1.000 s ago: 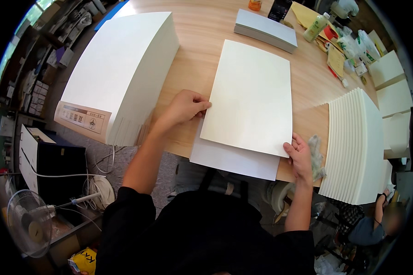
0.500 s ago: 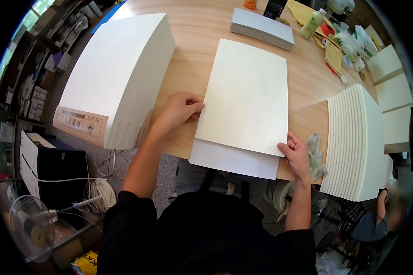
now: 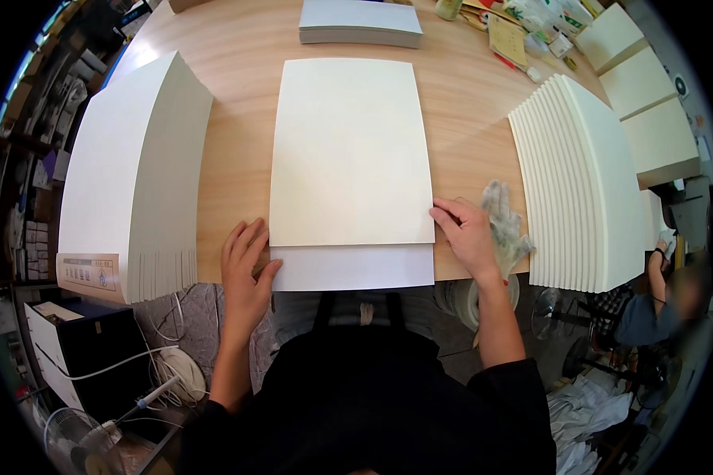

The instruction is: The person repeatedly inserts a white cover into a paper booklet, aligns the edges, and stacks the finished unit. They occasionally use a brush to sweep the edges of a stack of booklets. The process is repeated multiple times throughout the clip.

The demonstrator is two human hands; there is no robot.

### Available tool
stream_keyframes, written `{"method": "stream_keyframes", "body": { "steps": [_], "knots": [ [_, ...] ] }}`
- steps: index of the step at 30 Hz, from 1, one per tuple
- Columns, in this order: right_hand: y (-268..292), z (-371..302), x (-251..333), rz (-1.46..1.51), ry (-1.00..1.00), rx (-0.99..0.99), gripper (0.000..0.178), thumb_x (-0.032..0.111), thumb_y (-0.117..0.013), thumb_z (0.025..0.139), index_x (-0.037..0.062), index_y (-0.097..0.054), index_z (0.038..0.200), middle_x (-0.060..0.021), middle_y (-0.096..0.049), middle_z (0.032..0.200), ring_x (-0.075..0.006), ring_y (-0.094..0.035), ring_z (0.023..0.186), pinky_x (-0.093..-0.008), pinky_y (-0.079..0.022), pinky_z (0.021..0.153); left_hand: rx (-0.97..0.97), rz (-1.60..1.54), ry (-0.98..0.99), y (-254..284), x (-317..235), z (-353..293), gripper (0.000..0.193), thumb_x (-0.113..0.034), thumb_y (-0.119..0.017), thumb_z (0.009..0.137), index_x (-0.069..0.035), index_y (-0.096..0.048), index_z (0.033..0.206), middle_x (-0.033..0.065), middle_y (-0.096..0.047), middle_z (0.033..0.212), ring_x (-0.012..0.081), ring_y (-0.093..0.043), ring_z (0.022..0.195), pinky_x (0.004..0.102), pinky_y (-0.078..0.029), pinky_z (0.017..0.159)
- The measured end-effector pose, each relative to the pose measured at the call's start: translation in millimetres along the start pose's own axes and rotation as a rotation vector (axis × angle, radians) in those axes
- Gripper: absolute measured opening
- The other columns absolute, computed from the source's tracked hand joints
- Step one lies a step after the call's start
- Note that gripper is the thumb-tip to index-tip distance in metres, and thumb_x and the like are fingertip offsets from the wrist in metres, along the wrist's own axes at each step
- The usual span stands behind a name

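Observation:
A large cream paper sheet (image 3: 350,150) lies on a white sheet (image 3: 352,269), whose near strip shows below it at the table's front edge. My left hand (image 3: 248,265) is open, its fingers spread, with the tips and thumb against the left edges of the sheets near their bottom corner. On the opposite side, my right hand (image 3: 465,235) has its thumb and forefinger closed together at the cream sheet's right edge. A worn grey-white glove (image 3: 505,226) lies just right of that hand.
A tall stack of white paper (image 3: 111,166) with a brown label stands left. To the right, a fanned stack of cream booklets (image 3: 582,186) reaches the front edge. A grey-white paper pile (image 3: 360,22) lies at the back. Another person (image 3: 650,305) sits far right.
My view has turned rightward. My left hand has slid down to the near left corner and spread its fingers; the right has moved up the right edge. The cream sheet now lines up squarely with the white one.

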State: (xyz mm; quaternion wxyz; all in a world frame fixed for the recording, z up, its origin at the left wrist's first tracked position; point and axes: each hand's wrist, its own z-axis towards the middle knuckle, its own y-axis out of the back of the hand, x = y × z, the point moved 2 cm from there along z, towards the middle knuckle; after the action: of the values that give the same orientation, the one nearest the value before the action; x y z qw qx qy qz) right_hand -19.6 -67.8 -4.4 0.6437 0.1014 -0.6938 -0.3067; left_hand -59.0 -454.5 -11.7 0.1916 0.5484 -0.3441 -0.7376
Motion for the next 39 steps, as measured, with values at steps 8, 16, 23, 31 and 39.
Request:
{"method": "stream_keyframes", "body": {
  "steps": [8, 16, 23, 31, 39],
  "knots": [
    [-3, -4, 3, -0.015, 0.068, -0.059, 0.022, 0.015, -0.078, 0.094, 0.0013, -0.08, 0.111, -0.008, -0.069, 0.087, -0.0187, -0.061, 0.072, -0.031, -0.048, 0.067, -0.002, 0.042, -0.032, -1, -2, -1, 0.053, -0.002, -0.076, 0.086, -0.003, -0.066, 0.138, 0.0089, -0.06, 0.153, 0.0368, -0.042, 0.15, 0.0469, -0.034, 0.123],
    [-1, -3, -3, 0.006, 0.055, -0.039, 0.023, 0.016, -0.078, 0.095, 0.0007, -0.078, 0.111, -0.0079, -0.069, 0.087, -0.0181, -0.061, 0.071, -0.0313, -0.048, 0.066, 0.013, 0.045, -0.052, 0, 0, 0, 0.052, -0.003, -0.075, 0.088, -0.003, -0.066, 0.139, 0.0078, -0.06, 0.153, 0.0374, -0.041, 0.151, 0.0477, -0.033, 0.124],
    [-3, -4, -4, -0.021, 0.07, -0.057, 0.023, 0.015, -0.075, 0.096, 0.0, -0.077, 0.113, -0.0076, -0.068, 0.087, -0.0178, -0.06, 0.07, -0.0307, -0.049, 0.067, 0.019, 0.058, -0.068, -1, -1, -1, 0.051, -0.005, -0.075, 0.089, -0.003, -0.065, 0.139, 0.0088, -0.06, 0.153, 0.0372, -0.041, 0.15, 0.0476, -0.033, 0.124],
    [3, -11, -6, 0.138, -0.005, -0.062, 0.023, 0.015, -0.07, 0.101, -0.0019, -0.075, 0.116, -0.007, -0.07, 0.091, -0.0141, -0.063, 0.074, -0.0285, -0.051, 0.069, -0.007, -0.034, 0.008, 4, -4, 5, 0.064, -0.013, -0.08, 0.088, -0.004, -0.059, 0.147, 0.0132, -0.056, 0.156, 0.0364, -0.039, 0.153, 0.0462, -0.033, 0.124],
    [22, -27, -9, 0.22, -0.01, -0.082, 0.024, 0.015, -0.065, 0.106, -0.0037, -0.074, 0.118, -0.007, -0.07, 0.094, -0.0136, -0.066, 0.08, -0.0277, -0.053, 0.075, 0.49, 0.35, -0.547, -18, -103, 42, 0.115, -0.041, -0.096, 0.065, -0.006, -0.041, 0.16, 0.0177, -0.038, 0.167, 0.038, -0.038, 0.153, 0.0495, -0.036, 0.121]
  ]
}}
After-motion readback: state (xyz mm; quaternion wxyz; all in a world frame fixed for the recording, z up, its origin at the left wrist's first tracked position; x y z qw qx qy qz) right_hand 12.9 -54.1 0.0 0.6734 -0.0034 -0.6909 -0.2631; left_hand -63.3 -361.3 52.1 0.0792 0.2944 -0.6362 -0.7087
